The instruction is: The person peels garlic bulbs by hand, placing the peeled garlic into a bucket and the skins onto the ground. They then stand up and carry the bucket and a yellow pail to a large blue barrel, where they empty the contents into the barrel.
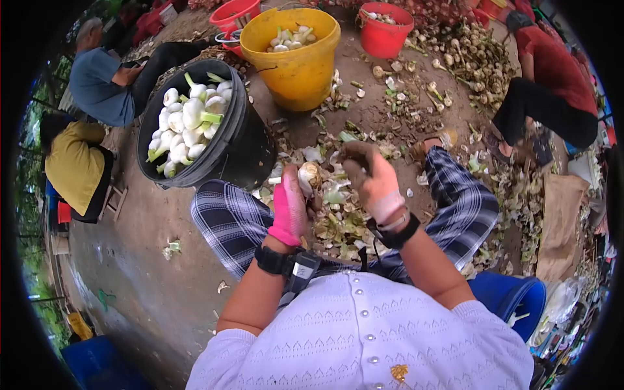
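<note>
My left hand (289, 211), in a pink glove with dirty fingertips, is closed around a garlic bulb (308, 175). The bulb's outer skin looks brownish, and a short pale stem sticks out to the left. To the right of it, my right hand (376, 185), in a worn orange-pink glove, is raised with thumb and fingers apart, slightly blurred by motion. I see nothing in it. Peeled skins and stem scraps (341, 224) lie on the ground below both hands, between my knees. A black bucket (250, 140) heaped with white garlic bulbs (193, 114) stands beyond my left knee.
A yellow bucket (292, 78) and a red bucket (386, 39) hold more garlic ahead. Unpeeled bulbs (471, 62) are piled at the far right. A blue bucket (530, 305) stands by my right elbow. People sit at left (101, 78) and right (559, 71).
</note>
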Tool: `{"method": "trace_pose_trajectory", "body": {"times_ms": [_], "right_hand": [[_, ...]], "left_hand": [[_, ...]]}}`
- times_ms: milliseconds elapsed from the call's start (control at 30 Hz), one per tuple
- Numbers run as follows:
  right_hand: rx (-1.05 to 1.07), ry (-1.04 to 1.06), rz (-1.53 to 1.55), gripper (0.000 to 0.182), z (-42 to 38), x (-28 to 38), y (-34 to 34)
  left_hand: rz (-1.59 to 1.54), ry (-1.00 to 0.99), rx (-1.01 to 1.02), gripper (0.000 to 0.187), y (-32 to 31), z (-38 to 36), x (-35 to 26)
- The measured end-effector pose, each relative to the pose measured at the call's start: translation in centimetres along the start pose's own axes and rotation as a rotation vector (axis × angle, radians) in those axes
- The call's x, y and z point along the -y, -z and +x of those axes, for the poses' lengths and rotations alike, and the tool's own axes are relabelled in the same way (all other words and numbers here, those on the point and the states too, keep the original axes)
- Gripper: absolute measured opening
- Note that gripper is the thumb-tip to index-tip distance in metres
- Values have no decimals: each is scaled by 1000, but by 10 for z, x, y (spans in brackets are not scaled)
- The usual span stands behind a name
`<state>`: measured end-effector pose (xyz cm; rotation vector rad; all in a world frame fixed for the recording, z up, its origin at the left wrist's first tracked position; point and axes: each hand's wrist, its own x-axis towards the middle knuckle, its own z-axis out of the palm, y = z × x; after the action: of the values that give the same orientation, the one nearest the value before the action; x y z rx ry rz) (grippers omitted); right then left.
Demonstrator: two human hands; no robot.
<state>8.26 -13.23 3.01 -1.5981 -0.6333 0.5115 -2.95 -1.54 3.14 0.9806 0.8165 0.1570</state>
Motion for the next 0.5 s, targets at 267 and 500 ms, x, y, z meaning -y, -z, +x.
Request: {"method": "trace_pose_trajectory", "body": {"times_ms": [267, 500], "right_hand": [[10, -59, 10, 15, -11, 19, -17], [204, -227, 664, 59, -16, 22, -14]], "left_hand": [[169, -524, -141, 38, 2, 17, 19], [133, -427, -9, 33, 8, 8, 4]]}}
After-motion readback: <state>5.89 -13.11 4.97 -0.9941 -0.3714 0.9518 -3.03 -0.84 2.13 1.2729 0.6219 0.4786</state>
